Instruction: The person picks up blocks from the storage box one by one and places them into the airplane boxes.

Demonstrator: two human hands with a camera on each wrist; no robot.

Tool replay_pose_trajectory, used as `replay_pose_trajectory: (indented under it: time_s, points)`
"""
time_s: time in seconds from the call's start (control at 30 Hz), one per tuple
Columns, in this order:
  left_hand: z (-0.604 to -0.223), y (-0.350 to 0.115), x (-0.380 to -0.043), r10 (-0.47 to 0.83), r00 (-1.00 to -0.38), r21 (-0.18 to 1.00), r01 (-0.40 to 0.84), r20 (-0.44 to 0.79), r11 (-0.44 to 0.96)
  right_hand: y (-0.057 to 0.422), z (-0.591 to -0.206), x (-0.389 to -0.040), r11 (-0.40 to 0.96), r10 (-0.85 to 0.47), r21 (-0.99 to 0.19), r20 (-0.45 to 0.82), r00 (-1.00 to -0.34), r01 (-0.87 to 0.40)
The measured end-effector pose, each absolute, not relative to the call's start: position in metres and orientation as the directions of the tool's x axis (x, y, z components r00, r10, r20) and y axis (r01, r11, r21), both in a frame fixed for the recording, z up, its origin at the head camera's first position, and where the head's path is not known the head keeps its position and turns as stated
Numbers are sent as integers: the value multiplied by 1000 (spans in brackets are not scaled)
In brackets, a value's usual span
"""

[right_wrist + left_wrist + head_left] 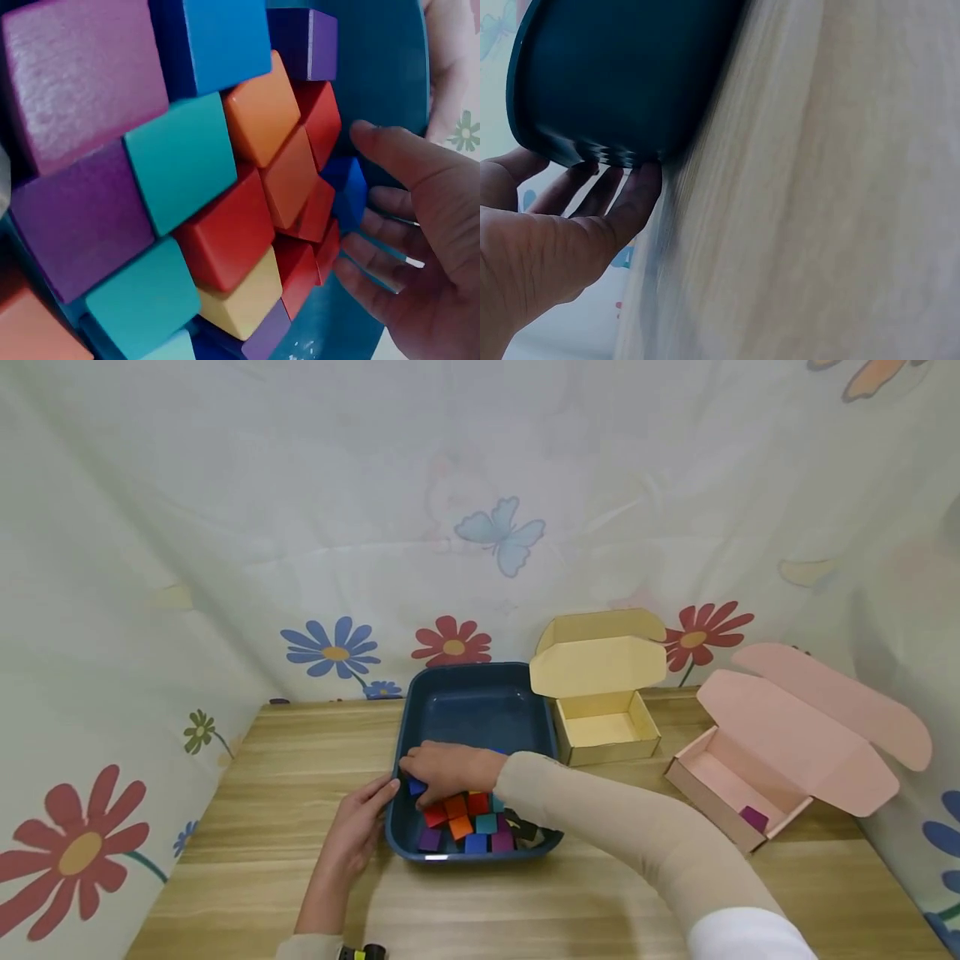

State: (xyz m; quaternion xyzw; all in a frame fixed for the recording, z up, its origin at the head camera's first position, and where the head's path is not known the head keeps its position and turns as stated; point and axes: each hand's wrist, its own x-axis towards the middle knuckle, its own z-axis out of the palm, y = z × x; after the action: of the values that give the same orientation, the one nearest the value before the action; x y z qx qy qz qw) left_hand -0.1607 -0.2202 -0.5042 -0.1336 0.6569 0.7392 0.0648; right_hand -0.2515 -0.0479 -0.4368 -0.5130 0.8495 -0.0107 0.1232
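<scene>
My left hand [354, 827] is at the near left side of a dark blue tub [400, 727]. In the left wrist view, its fingertips touch the tub's outer wall, fingers extended. My right hand [442, 770] reaches into the tub from the right, over the blocks. In the right wrist view, its fingers are spread beside a blue block [349, 196], thumb on one side and fingertips on the other, not closed round it. Red blocks [324, 124], orange blocks [262, 109], teal blocks [182, 161] and purple blocks [82, 225] fill the tub's near half.
Behind the tub on the right stands an open yellow box [611, 750]. Further right is an open pink box [708, 806] with a purple block [753, 817] inside. All stand on a wood-grain table [285, 760] before a flowered cloth [360, 527].
</scene>
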Motion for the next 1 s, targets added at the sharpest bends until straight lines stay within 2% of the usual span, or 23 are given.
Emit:
replay_pose_trajectory:
  time_s: [0.5, 1.0]
  points:
    - [-505, -219, -162, -93, -957, 957, -262, -274, -124, -53, -445, -253, 477, -873, -105, -167, -458, -873]
    - [-505, -217, -160, -100, -954, 955, -270, -282, -122, -38, -421, -256, 489, -871, -179, -151, -467, -854]
